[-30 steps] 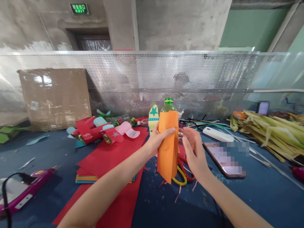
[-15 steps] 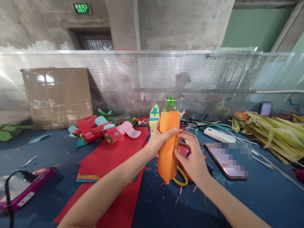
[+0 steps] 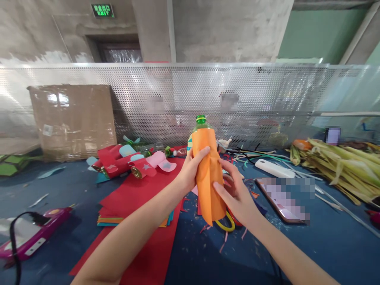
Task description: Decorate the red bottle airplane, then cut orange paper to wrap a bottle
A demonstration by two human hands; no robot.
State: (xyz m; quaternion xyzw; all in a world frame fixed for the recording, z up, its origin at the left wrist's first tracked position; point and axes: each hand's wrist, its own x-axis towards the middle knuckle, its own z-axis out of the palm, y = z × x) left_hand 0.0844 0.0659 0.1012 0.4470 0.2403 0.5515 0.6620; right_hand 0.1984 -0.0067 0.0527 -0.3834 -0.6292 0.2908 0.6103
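Observation:
A green plastic bottle (image 3: pixel 201 120) without a visible cap stands tilted to the left in front of me, wrapped in a sheet of orange paper (image 3: pixel 208 174). My left hand (image 3: pixel 192 168) is closed round its upper left side, the thumb pressed on the paper. On the other side, my right hand (image 3: pixel 234 188) holds the paper with thumb and fingertips near its overlapping edge. The lower corner of the sheet hangs to a point. Yellow-handled scissors (image 3: pixel 227 223) lie on the table behind the bottle's base, partly hidden.
Red paper sheets (image 3: pixel 148 253) and a stack of coloured paper lie left of centre, with paper-wrapped models (image 3: pixel 118 162) behind. A purple power strip (image 3: pixel 35 237) is at left. On the right are a phone (image 3: pixel 282 202), a white glue gun-like object (image 3: pixel 274 169) and corn husks (image 3: pixel 341 170).
The bottle has tipped to the left, its neck moving left and slightly up. Both hands keep their hold, the left thumb sitting higher and further left than before.

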